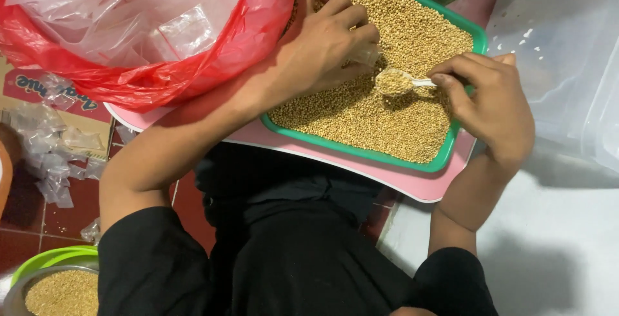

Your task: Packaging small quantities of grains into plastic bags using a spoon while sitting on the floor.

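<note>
Right hand pinches a seed-heaped white spoon level (avoiding spills); left hand grips a small clear bag beside it, over green tray.

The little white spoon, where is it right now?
In the head view, the white spoon sits right of centre, heaped with seeds, held by the right hand over the green tray, just beside the left hand.
</note>
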